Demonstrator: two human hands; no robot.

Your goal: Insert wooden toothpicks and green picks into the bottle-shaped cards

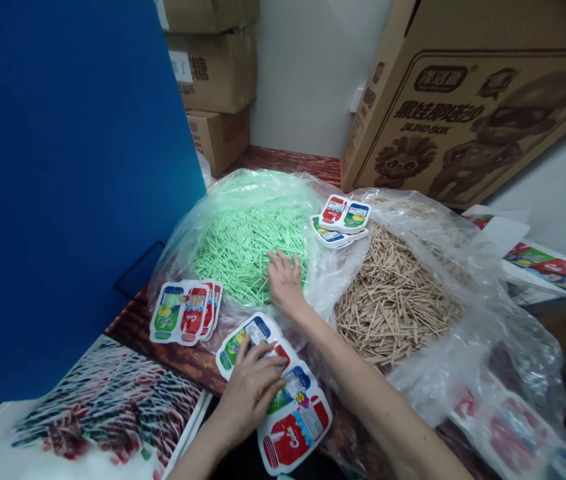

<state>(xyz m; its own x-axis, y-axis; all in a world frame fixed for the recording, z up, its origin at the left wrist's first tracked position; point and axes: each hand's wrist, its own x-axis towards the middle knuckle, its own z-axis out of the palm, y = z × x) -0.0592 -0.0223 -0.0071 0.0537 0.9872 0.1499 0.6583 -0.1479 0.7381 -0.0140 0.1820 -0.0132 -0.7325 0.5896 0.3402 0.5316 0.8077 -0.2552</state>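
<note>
My left hand (pixel 251 387) lies on a bottle-printed packet (pixel 250 337) near the table's front, fingers pressed on it and thumb raised. A second printed packet (pixel 297 420) lies just below it. My right hand (pixel 285 283) reaches into a heap of green sticks (pixel 243 243) held in a clear plastic bag, fingers spread on the sticks. Beside it, a heap of tan wooden sticks (pixel 393 300) sits in another clear bag.
A stack of printed packets (pixel 185 312) lies at the left and another packet stack (pixel 341 219) rests between the two heaps. A blue board (pixel 73 180) stands at the left. Cardboard boxes (pixel 463 93) lean behind. A patterned tray (pixel 107 407) sits at front left.
</note>
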